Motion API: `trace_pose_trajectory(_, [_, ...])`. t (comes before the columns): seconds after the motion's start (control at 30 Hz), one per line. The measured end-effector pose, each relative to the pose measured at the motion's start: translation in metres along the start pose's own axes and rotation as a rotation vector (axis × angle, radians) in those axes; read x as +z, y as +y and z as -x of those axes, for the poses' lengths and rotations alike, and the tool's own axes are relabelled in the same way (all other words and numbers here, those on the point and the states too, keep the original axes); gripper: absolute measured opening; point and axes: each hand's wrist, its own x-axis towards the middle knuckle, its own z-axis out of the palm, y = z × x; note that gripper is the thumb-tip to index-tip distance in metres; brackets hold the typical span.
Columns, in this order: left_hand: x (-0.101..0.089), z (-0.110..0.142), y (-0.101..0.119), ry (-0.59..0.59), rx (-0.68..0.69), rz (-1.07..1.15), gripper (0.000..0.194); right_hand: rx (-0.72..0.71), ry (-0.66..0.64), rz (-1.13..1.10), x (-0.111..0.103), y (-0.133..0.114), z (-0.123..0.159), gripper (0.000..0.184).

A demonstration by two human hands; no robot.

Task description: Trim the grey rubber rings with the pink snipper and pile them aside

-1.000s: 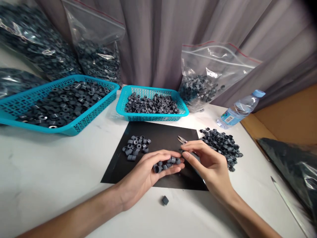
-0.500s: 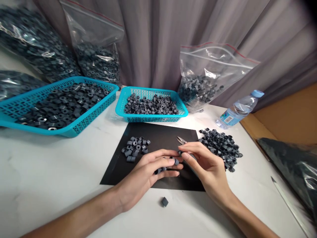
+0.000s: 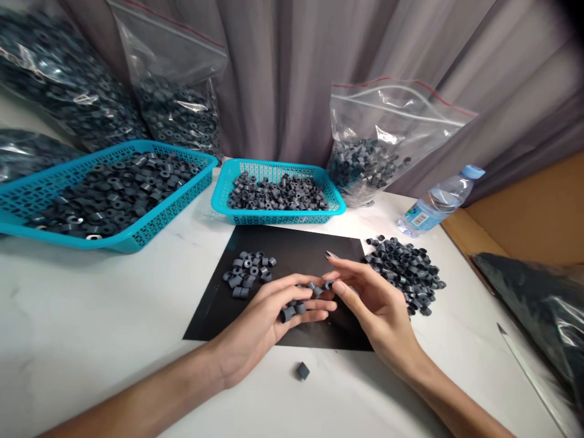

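Note:
My left hand (image 3: 274, 307) is palm-up over a black mat (image 3: 214, 304), its fingers curled around several short grey plastic tubes (image 3: 287, 314). My right hand (image 3: 369, 298) pinches one grey tube (image 3: 328, 285) between thumb and fingertips, close to the left fingertips. The pointed metal tips (image 3: 329, 254) of a tool show just beyond my right fingers; whether that tool is held or lies on the mat, I cannot tell. A small pile of similar tubes (image 3: 249, 274) lies on the mat's left part. One dark block-like piece (image 3: 303, 370) sits on the white table in front of the mat.
Behind the mat stands a blue basket (image 3: 278, 218) of grey pieces, with a larger blue basket (image 3: 132, 240) at left. A loose heap of tubes (image 3: 410, 271) lies right of the mat. Zip bags (image 3: 369, 164), a tilted water bottle (image 3: 438, 204) and a cardboard box (image 3: 524, 207) surround it.
My right hand has shifted slightly left, bringing its pinched tube closer to the left fingers. The tubes in my left hand have shifted and show more; less of the metal tips shows.

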Motion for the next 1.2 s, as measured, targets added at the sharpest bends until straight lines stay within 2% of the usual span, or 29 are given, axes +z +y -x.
trace_pose_trajectory(0.13, [-0.001, -0.002, -0.001, -0.001, -0.001, 0.019, 0.016, -0.025, -0.009, 0.059, -0.001, 0.002, 0.002, 0.028])
trace_pose_trajectory(0.23, [0.001, -0.002, -0.001, 0.004, -0.001, -0.017, 0.013, -0.096, -0.028, 0.180, -0.001, 0.002, 0.001, 0.026])
trace_pose_trajectory(0.37, [0.001, -0.001, -0.001, 0.005, 0.000, -0.059, 0.015, -0.182, -0.076, 0.250, 0.000, 0.000, 0.000, 0.030])
trace_pose_trajectory(0.43, [0.000, -0.001, -0.001, 0.018, 0.008, -0.064, 0.015, -0.176, -0.030, 0.264, -0.001, -0.002, 0.000, 0.029])
trace_pose_trajectory(0.5, [-0.001, -0.002, 0.000, 0.029, 0.011, -0.061, 0.015, -0.147, 0.069, 0.269, -0.004, -0.004, -0.001, 0.022])
trace_pose_trajectory(0.57, [-0.002, -0.003, 0.000, 0.038, 0.005, -0.055, 0.015, -0.131, 0.117, 0.280, -0.008, -0.006, -0.002, 0.015])
trace_pose_trajectory(0.63, [-0.003, -0.003, 0.000, 0.052, 0.011, -0.054, 0.014, -0.171, 0.042, 0.309, -0.011, -0.007, -0.002, 0.016])
trace_pose_trajectory(0.83, [-0.003, -0.003, 0.001, 0.107, 0.074, -0.094, 0.016, -0.428, -0.477, 0.513, -0.002, -0.012, 0.008, 0.018])
trace_pose_trajectory(0.93, [-0.004, -0.004, 0.002, 0.117, 0.090, -0.083, 0.016, -0.439, -0.596, 0.632, 0.006, -0.016, 0.011, 0.023])
trace_pose_trajectory(1.03, [-0.006, -0.006, 0.002, 0.108, 0.094, -0.064, 0.015, -0.461, -0.644, 0.643, 0.008, -0.018, 0.010, 0.014])
trace_pose_trajectory(1.1, [-0.007, -0.006, 0.002, 0.099, 0.095, -0.055, 0.015, -0.506, -0.620, 0.610, 0.006, -0.018, 0.009, 0.012])
trace_pose_trajectory(1.13, [-0.007, -0.006, 0.001, 0.094, 0.093, -0.053, 0.015, -0.539, -0.568, 0.603, 0.005, -0.018, 0.009, 0.010])
trace_pose_trajectory(1.2, [-0.006, -0.006, 0.001, 0.083, 0.073, -0.052, 0.014, -0.626, -0.383, 0.616, 0.003, -0.016, 0.011, 0.010])
